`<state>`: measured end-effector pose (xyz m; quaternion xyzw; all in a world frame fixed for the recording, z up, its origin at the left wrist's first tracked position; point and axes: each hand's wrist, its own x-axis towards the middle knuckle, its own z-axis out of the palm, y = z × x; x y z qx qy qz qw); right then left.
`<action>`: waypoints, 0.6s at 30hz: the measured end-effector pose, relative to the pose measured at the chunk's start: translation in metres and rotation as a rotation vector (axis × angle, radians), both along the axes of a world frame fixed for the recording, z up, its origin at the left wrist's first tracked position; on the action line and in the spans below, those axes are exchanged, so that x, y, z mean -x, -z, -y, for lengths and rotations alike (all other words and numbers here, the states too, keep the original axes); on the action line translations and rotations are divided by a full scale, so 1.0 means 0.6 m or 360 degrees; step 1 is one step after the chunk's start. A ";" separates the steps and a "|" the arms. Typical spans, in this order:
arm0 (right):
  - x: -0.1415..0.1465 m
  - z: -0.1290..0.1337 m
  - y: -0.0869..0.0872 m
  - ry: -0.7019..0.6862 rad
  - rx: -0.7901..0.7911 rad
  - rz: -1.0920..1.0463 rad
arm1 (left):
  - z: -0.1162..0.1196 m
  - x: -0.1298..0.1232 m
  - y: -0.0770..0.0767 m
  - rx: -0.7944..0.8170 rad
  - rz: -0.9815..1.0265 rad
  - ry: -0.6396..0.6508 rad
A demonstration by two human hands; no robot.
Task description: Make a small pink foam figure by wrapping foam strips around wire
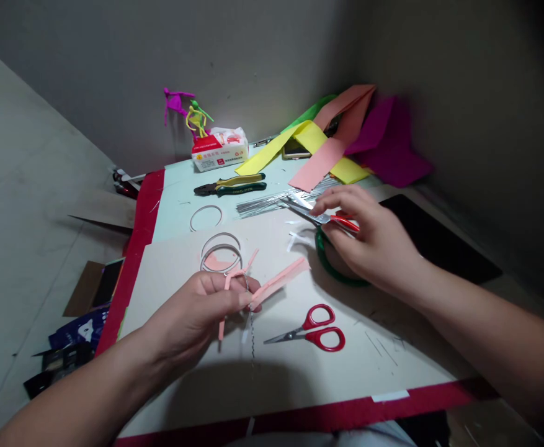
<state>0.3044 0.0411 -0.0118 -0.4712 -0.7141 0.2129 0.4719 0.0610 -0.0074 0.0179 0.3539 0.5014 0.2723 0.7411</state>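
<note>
At the rear of the counter (420, 357), near the grey wall (234, 49), we locate a white-and-red packet (220, 154), with a magenta figure (174, 101), a yellow figure (197, 123) and a green figure (196, 106) upright at its upper left. On the right we note a flat black panel (439, 239), and along the counter's border, red cloth (145, 202). Beside the counter at left, we identify brown cardboard (82, 288) and a blue packet (74, 329) with white print.

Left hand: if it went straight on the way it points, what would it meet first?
Beyond its own pink strip, the left hand would probably meet the green ring, though depth is unclear.
</note>
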 end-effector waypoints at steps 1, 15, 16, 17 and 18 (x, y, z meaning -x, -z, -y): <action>0.003 0.007 -0.002 -0.0010 -0.0136 0.0156 | 0.000 0.000 0.000 -0.0003 -0.0001 -0.0006; 0.052 0.072 0.011 -0.0544 -0.0806 0.0528 | 0.009 -0.014 0.010 -0.0146 -0.0214 0.0270; 0.053 0.072 0.011 -0.0545 -0.0794 0.0520 | 0.010 -0.016 0.009 -0.0152 -0.0220 0.0267; 0.053 0.073 0.011 -0.0551 -0.0777 0.0515 | 0.010 -0.017 0.008 -0.0158 -0.0222 0.0265; 0.053 0.073 0.009 -0.0557 -0.0756 0.0515 | 0.010 -0.018 0.007 -0.0158 -0.0219 0.0269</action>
